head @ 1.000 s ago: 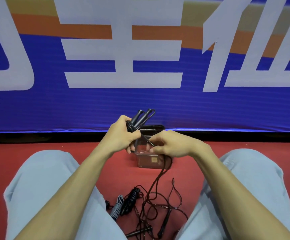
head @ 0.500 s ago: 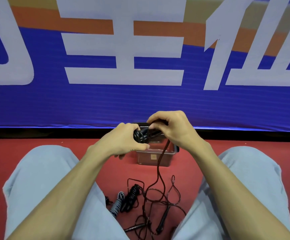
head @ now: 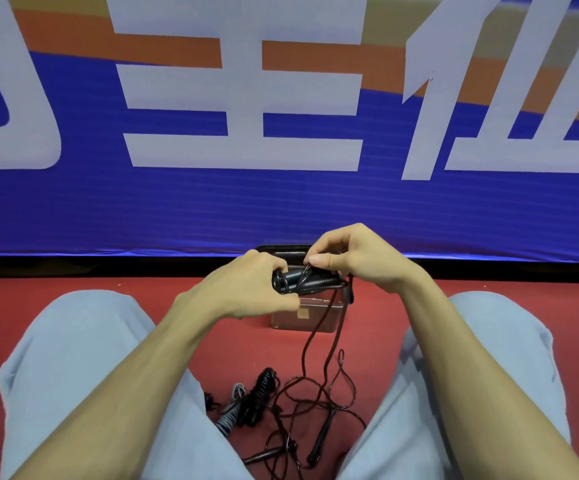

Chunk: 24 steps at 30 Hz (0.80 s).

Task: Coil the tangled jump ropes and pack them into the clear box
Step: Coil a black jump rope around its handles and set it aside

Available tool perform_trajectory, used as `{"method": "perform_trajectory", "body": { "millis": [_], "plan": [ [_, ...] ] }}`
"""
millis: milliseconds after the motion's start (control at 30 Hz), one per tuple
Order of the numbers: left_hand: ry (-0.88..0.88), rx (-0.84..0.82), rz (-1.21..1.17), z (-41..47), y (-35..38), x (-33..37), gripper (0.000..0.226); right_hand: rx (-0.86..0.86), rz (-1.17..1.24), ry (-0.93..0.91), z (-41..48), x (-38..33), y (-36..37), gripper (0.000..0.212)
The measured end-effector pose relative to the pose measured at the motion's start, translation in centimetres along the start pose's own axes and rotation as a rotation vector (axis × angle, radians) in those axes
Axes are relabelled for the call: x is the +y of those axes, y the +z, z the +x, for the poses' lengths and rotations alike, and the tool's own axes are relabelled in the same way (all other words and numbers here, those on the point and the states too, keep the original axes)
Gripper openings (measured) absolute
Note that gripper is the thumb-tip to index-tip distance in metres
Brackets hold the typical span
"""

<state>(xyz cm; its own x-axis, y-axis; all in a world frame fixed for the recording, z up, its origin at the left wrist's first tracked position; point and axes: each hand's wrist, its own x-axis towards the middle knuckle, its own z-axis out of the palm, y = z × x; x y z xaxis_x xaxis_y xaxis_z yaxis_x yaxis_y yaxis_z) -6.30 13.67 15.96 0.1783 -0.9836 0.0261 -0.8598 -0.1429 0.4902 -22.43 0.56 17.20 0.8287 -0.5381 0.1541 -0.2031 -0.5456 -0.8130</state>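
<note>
Fingers point(head: 274, 264) of the left hand point(head: 243, 289) are curled closed round a pair of black handles point(head: 310, 281). These lie roughly level and side by side, with their butt ends showing just past the grip. The right hand point(head: 360, 261) sits just beside the left, over the far end of the handles. Its thumb and forefinger are pressed together in a narrow pinch on a dark cord point(head: 303, 362) where it crosses the handles. Its remaining fingers are bent inward above the handle tips; whether they touch the handles cannot be told.

From the hands, two strands of the cord hang in front of the clear box point(head: 303, 318). They run down into the tangled ropes point(head: 315, 407) lying on the red floor point(head: 73, 282) between the person's knees. Two loose black handles lie among that tangle.

The clear box stands on the floor beyond the hands, near the foot of the blue banner point(head: 281, 209) (its upper part is hidden behind the hands, so its contents cannot be judged).

Just left of the tangle lie a black coiled bundle point(head: 262, 389) and a grey striped handle point(head: 227, 419), the latter partly tucked against the light blue trousers point(head: 73, 375).
</note>
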Motion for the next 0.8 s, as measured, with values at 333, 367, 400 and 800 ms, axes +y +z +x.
{"method": "perform_trajectory", "body": {
  "millis": [333, 367, 400, 800],
  "plan": [
    [0.131, -0.264, -0.452, -0.7, -0.6, 0.5, 0.024, 0.02, 0.09, -0.071, 0.3, 0.5, 0.8, 0.011],
    [0.162, -0.225, -0.561, -0.6, -0.7, 0.6, 0.029, 0.033, 0.17, -0.087, 0.4, 0.5, 1.0, 0.01],
    [0.182, -0.176, -0.656, -0.5, -0.9, 0.6, 0.03, 0.042, 0.273, -0.068, 0.5, 0.4, 1.3, 0.011],
    [-0.092, 0.361, -0.673, 1.5, -1.1, -1.8, 0.033, -0.322, -0.183, 0.31, 0.0, 0.6, 2.2, 0.018]
  ]
}}
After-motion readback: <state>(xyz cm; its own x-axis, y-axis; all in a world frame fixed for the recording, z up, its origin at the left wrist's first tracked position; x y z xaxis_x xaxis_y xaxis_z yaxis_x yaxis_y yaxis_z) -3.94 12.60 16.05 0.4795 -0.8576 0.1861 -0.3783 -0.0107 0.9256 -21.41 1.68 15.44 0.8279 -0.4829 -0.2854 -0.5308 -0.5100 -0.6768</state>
